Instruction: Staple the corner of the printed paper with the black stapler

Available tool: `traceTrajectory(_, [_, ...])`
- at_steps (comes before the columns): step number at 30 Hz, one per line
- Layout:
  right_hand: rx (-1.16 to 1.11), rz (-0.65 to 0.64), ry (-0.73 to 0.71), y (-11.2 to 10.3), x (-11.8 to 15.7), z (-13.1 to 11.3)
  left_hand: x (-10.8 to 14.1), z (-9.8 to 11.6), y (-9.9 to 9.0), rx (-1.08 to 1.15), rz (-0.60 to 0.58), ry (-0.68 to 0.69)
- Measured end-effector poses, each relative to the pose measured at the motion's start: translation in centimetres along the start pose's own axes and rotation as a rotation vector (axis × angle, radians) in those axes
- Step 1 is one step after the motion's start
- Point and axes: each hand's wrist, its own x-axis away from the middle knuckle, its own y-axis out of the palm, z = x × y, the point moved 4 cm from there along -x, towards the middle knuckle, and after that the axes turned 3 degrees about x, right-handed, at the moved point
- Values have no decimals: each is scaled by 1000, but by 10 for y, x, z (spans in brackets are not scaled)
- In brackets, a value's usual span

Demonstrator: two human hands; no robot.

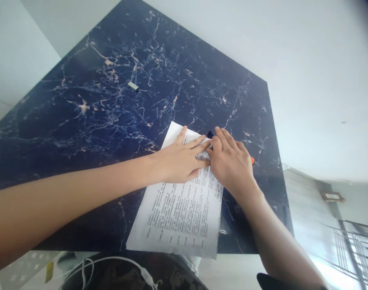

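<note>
A sheet of printed paper (pixel 177 217) lies at a slant on the dark marbled table, its lower edge reaching the table's near edge. My left hand (pixel 180 159) is spread flat across the upper part of the sheet, fingers apart. At the sheet's upper right edge, my right hand (pixel 232 161) is closed, its fingers together and bent downward. Under it is a mostly hidden object: an orange end (pixel 252 160) sticks out on the right and a dark bit (pixel 210 134) shows beyond the fingertips. What that object is, I cannot make out.
A small pale rectangular block (pixel 133 85) lies farther back on the dark table (pixel 159 72). By the sheet's lower right edge is a small shiny metal piece (pixel 222 231). A white cable (pixel 120 258) runs across my lap below the table edge. Railings (pixel 359 241) stand at right.
</note>
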Motion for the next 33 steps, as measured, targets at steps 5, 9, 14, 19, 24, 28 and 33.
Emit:
traceTrajectory(5, [55,-41,-18,2,-2,-2,1,0,0,-58,-13,19])
traceTrajectory(9, [66,-12,-39,4,-2,-3,1,0,-1,-64,-23,9])
traceTrajectory(14, [-72,117,167,-4,4,18,0,-1,-2,-44,-81,2])
traceTrajectory(19, [-230,106,193,-9,8,43,2,-2,-3,-73,-96,2])
traceTrajectory(24, [-297,37,149,-9,13,55,5,-2,-2,-114,-86,20])
traceTrajectory(28, [-362,10,131,-11,17,63,4,-2,-1,-151,-86,8])
traceTrajectory(33, [-423,-29,126,-15,21,71,4,-1,-2,-170,-89,6])
